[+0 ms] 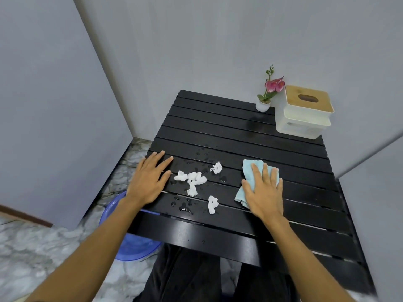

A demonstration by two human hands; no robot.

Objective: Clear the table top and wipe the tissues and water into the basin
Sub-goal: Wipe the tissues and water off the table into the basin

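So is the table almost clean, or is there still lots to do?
Mostly still to do. Done: the flower pot and tissue box sit at the far corner, out of the way. In hand: the right hand presses the blue cloth flat on the table, while the left hand rests flat. Left: the crumpled tissues and water drops haven't reached the blue basin.

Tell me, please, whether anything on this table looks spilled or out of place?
Yes: crumpled tissues and water drops are scattered on the black slatted table between the hands, left hand flat, right hand pressing a blue cloth.
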